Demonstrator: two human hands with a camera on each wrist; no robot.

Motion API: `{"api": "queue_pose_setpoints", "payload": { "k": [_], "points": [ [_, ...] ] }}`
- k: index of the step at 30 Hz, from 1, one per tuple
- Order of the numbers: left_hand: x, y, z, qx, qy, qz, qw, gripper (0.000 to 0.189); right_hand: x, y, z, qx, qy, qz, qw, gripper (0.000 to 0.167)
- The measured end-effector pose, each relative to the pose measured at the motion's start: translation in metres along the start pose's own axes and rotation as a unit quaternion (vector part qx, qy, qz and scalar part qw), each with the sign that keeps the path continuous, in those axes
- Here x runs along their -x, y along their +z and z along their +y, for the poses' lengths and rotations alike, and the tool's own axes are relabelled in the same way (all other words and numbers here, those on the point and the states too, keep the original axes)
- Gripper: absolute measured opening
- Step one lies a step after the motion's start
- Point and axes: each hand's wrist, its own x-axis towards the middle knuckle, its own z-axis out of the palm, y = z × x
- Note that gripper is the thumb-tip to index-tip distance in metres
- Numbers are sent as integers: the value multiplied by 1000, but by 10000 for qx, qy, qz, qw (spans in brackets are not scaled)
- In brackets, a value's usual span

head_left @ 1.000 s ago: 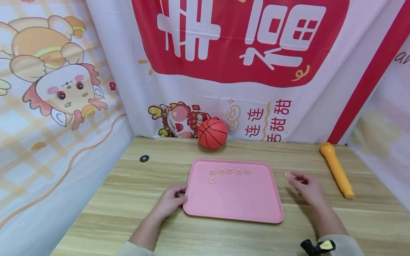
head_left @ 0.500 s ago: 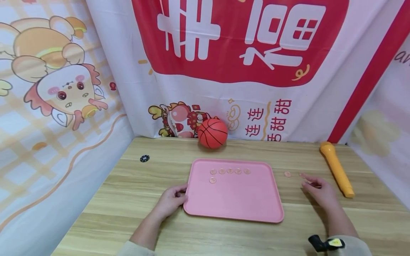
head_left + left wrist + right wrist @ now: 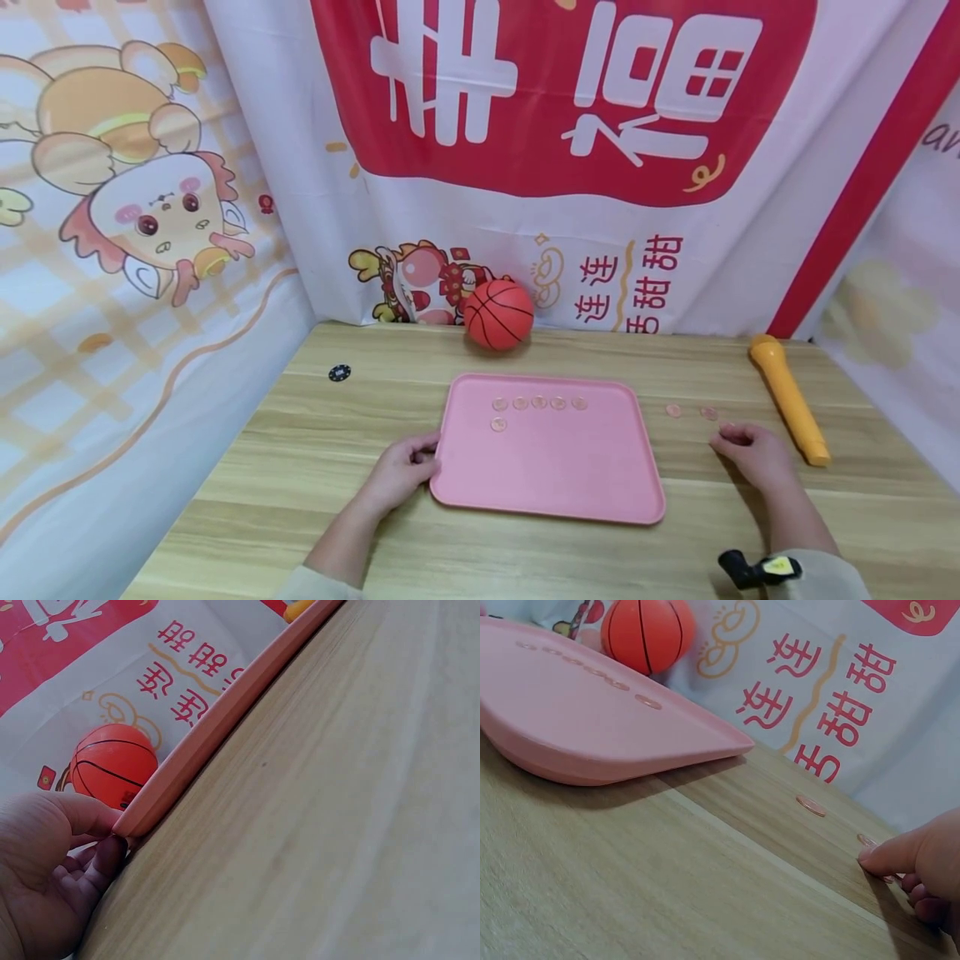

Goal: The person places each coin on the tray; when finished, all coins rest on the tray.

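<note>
My left hand (image 3: 397, 475) pinches the left edge of a pink tray (image 3: 547, 475), thumb below and fingers against the rim in the left wrist view. On the tray lie several copper-coloured coins (image 3: 539, 402) in a row, with one more coin (image 3: 498, 425) below the row's left end. My right hand (image 3: 761, 458) is low over the table to the right of the tray, fingers curled. A coin (image 3: 889, 879) shows at its thumb and fingertips, mostly covered. Two other coins lie flat beyond it: a nearer-tray coin (image 3: 673, 411) and a coin (image 3: 708, 413) just past the fingertips.
An orange toy microphone (image 3: 791, 404) lies to the right of my right hand. A small red basketball (image 3: 498, 314) rests at the back against the printed cloth (image 3: 315, 208). One black chip (image 3: 340, 373) lies at the back left of the wooden table (image 3: 300, 433).
My right hand has moved right and slightly nearer, leaving first one coin, then a second, flat on the table. The left hand and the tray stay in place.
</note>
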Motion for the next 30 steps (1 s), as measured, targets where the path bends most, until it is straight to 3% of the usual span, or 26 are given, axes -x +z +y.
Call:
{"api": "queue_pose_setpoints", "payload": {
  "k": [11,22,27,30],
  "points": [
    [1,0,0,62,74,-37,9999,51,-2,-5,-5,263,96,-327,9991,56],
    [2,0,-1,144,129,0,9998,51,0,0,-5,397,-137,4,9991,48],
    [3,0,0,153,137,-8,9998,51,1,6,-9,-22,-161,11,9999,55],
    [3,0,0,156,106,-8,9998,50,2,10,-16,-648,-120,-151,9977,57]
  ]
}}
